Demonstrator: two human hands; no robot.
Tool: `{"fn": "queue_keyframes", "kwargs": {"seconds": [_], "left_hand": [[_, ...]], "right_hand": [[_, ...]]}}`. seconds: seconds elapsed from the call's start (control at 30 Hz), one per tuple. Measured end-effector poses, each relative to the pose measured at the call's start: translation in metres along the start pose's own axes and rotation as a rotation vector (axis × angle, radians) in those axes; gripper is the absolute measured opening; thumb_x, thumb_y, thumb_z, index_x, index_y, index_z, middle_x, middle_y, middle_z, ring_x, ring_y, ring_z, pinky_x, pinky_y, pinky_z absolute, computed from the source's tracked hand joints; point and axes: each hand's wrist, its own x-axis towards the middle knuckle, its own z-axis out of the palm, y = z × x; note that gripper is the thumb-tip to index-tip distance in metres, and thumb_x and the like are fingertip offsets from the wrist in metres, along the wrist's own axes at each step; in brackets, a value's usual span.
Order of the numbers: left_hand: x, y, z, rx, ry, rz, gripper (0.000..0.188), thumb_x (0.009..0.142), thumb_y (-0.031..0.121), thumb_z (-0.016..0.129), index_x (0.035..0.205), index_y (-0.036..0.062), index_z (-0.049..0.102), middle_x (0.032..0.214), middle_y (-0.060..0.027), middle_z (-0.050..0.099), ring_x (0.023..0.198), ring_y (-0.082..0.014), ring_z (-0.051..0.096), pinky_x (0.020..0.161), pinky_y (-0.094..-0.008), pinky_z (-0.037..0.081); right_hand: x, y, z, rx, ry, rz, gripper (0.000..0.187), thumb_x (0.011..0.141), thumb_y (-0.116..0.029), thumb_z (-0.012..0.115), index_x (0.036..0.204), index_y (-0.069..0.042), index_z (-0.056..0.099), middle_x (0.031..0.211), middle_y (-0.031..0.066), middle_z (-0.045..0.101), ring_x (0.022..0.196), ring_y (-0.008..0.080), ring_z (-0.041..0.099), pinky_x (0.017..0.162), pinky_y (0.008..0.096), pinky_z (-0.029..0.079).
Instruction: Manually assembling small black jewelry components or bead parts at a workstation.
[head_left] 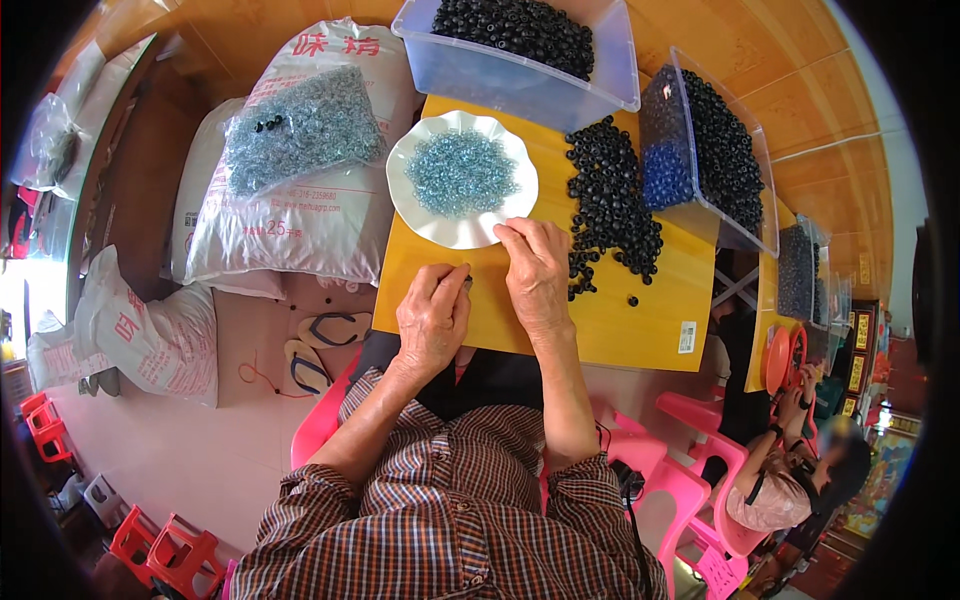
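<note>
A white plate with a wavy rim (405,205) stands on the yellow table (640,345), heaped with small clear blue beads (460,172). My right hand (538,275) is at the plate's near right rim, thumb and forefinger closed in a pinch; whatever they hold is too small to make out. Left of it, just over the table's front part, my left hand (432,315) is also pinched closed. A tiny dark thing shows at its fingertips, too small to name. Loose black beads (615,200) lie in a pile to the right of my right hand.
Behind the plate is a clear bin (425,55) of black beads; another bin (710,215) at right holds black and blue ones. A bag of clear beads (305,130) rests on a white sack (330,240). Pink chairs (640,455) and another person (780,490) are at right.
</note>
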Motion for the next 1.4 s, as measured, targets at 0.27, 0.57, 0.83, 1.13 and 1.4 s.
{"fn": "queue_keyframes", "kwargs": {"seconds": [0.27, 0.57, 0.83, 1.13, 1.4], "left_hand": [[-0.001, -0.002, 0.001, -0.005, 0.001, 0.005, 0.025, 0.079, -0.003, 0.062, 0.104, 0.0019, 0.065, 0.094, -0.0119, 0.059, 0.076, -0.0274, 0.062, 0.065, -0.0344, 0.051], [-0.001, -0.002, 0.002, 0.011, 0.017, 0.027, 0.026, 0.078, -0.004, 0.062, 0.103, 0.0015, 0.066, 0.093, -0.0116, 0.060, 0.072, -0.0254, 0.062, 0.062, -0.0333, 0.050], [-0.002, -0.003, 0.003, 0.010, 0.011, 0.025, 0.025, 0.078, -0.003, 0.062, 0.103, 0.0013, 0.066, 0.094, -0.0124, 0.060, 0.075, -0.0269, 0.063, 0.065, -0.0337, 0.051], [-0.003, -0.004, 0.003, 0.000, -0.005, 0.001, 0.029, 0.075, -0.002, 0.063, 0.103, 0.0020, 0.064, 0.094, -0.0110, 0.058, 0.082, -0.0282, 0.061, 0.069, -0.0371, 0.051], [-0.002, -0.003, 0.003, 0.013, 0.027, 0.018, 0.024, 0.079, -0.002, 0.063, 0.102, 0.0025, 0.066, 0.093, -0.0115, 0.060, 0.073, -0.0261, 0.063, 0.063, -0.0339, 0.050]], "right_hand": [[-0.019, -0.003, -0.008, 0.129, 0.095, 0.087, 0.021, 0.079, 0.008, 0.064, 0.097, 0.000, 0.065, 0.091, 0.0084, 0.060, 0.079, 0.0249, 0.058, 0.067, 0.0331, 0.050], [-0.042, -0.011, -0.021, 0.317, 0.093, 0.285, 0.019, 0.087, 0.001, 0.063, 0.105, 0.000, 0.065, 0.085, 0.0098, 0.062, 0.071, 0.0202, 0.061, 0.064, 0.0284, 0.051], [-0.055, 0.001, -0.022, 0.262, 0.190, 0.368, 0.017, 0.090, 0.001, 0.060, 0.106, 0.002, 0.065, 0.087, 0.0102, 0.064, 0.073, 0.0161, 0.063, 0.064, 0.0267, 0.052], [-0.057, -0.008, -0.020, 0.274, 0.151, 0.364, 0.017, 0.086, 0.004, 0.063, 0.102, 0.000, 0.066, 0.086, 0.0100, 0.063, 0.070, 0.0174, 0.061, 0.059, 0.0280, 0.050], [-0.047, -0.029, -0.008, 0.122, -0.036, 0.345, 0.025, 0.079, -0.006, 0.072, 0.102, -0.005, 0.063, 0.085, 0.0091, 0.055, 0.070, 0.0256, 0.058, 0.061, 0.0355, 0.048]]}}
